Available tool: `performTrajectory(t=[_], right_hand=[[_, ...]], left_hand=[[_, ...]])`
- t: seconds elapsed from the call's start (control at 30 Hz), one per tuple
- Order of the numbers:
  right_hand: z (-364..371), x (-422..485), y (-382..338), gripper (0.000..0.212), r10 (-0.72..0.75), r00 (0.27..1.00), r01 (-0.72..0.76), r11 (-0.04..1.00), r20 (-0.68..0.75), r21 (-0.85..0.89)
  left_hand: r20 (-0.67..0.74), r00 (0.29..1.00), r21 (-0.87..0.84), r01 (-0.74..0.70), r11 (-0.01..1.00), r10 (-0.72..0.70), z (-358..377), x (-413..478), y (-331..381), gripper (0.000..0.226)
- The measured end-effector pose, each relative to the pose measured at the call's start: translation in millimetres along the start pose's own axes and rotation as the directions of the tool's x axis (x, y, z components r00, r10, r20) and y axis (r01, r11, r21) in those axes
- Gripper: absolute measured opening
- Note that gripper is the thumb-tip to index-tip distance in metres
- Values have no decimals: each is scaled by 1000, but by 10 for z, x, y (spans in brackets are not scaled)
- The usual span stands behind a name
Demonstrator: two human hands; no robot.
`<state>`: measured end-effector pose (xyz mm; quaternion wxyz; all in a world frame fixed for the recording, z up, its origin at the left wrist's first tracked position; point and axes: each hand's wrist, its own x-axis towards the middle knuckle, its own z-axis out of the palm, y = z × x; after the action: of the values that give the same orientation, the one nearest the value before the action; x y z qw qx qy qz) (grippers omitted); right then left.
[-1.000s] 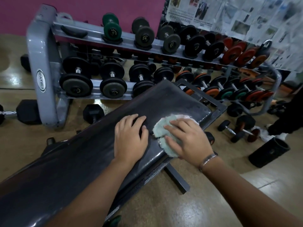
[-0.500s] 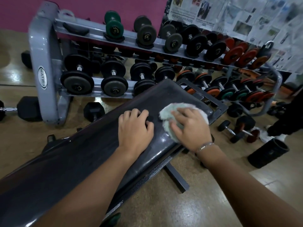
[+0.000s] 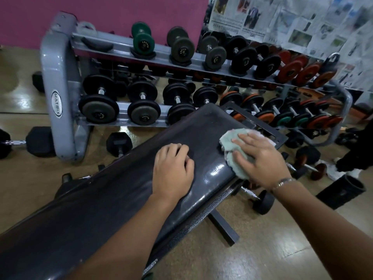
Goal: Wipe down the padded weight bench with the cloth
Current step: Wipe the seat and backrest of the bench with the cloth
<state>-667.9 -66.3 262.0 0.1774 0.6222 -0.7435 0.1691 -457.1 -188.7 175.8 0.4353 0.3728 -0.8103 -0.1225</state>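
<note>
The black padded bench (image 3: 113, 197) runs from lower left up to its far end at centre right. A pale green cloth (image 3: 229, 145) lies on the pad near its right edge, close to the far end. My right hand (image 3: 260, 158) presses flat on the cloth and covers most of it. My left hand (image 3: 172, 171) rests palm down on the bare pad to the left of the cloth, fingers slightly curled, holding nothing.
A grey two-tier dumbbell rack (image 3: 58, 91) stands right behind the bench. Loose dumbbells (image 3: 119, 143) lie on the wooden floor left and right of the bench. A black cylinder (image 3: 341, 190) lies at the right. Newspaper (image 3: 302, 23) covers the back wall.
My right hand has slid the cloth along the pad toward the far end and right edge of the bench. My left hand has stayed pressed on the pad.
</note>
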Motion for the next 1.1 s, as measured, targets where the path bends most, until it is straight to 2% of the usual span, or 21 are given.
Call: performTrajectory(t=[0.1, 0.23, 0.4, 0.5, 0.57, 0.6, 0.63, 0.67, 0.73, 0.8, 0.83, 0.87, 0.9, 0.97, 1.03, 1.1], right_hand=[[49, 239, -32, 45, 152, 988, -151, 988, 26, -31], [24, 32, -70, 50, 53, 996, -54, 998, 74, 8], [-12, 198, -252, 50, 228, 969, -232, 973, 99, 23], [65, 172, -667, 35, 172, 971, -199, 966, 167, 163], [51, 152, -927, 22, 200, 970, -234, 922, 138, 307], [35, 158, -1049, 21, 252, 958, -287, 859, 136, 425], [27, 168, -1170, 22, 301, 938, -344, 750, 172, 565], [24, 173, -1298, 24, 334, 917, -389, 619, 220, 682], [1, 185, -1505, 25, 398, 871, -434, 352, 287, 829], [-33, 208, -1631, 23, 430, 801, -455, -15, 417, 890], [-28, 218, -1651, 25, 401, 771, -451, -204, 494, 869], [-14, 228, -1652, 31, 364, 749, -444, -344, 553, 827], [23, 227, -1648, 39, 334, 729, -447, -427, 597, 786], [87, 221, -1614, 50, 326, 688, -484, -459, 648, 745], [65, 220, -1573, 52, 290, 665, -536, -456, 688, 710], [-14, 206, -1549, 56, 201, 683, -572, -450, 702, 685]], left_hand=[[-6, 1000, 2, -14, 1000, 14, -7, 5, -2, 19], [-10, 1000, -5, -25, 1000, 25, -5, 15, -1, 20], [3, 1000, -40, 4, 999, -4, -26, 37, 3, 20], [50, 997, -115, 56, 992, -51, -86, 90, 21, 22], [104, 988, -227, 139, 964, -118, -174, 140, 25, 22], [148, 974, -311, 211, 927, -172, -235, 162, 22, 22], [193, 953, -416, 294, 860, -232, -305, 183, 29, 23], [227, 928, -520, 371, 769, -294, -377, 191, 30, 24], [297, 852, -687, 504, 523, -431, -507, 182, 39, 29], [424, 754, -762, 596, 253, -502, -656, 141, 13, 27], [503, 721, -768, 626, 136, -476, -732, 111, -9, 21], [586, 698, -752, 657, 42, -412, -824, 78, -16, 10], [657, 675, -723, 691, -26, -336, -908, 45, -24, 3], [713, 655, -685, 727, -49, -250, -1001, -9, -40, 8], [669, 672, -715, 698, -31, -316, -1036, -6, -43, 30], [604, 679, -750, 662, -9, -417, -1065, 28, -44, 37]])
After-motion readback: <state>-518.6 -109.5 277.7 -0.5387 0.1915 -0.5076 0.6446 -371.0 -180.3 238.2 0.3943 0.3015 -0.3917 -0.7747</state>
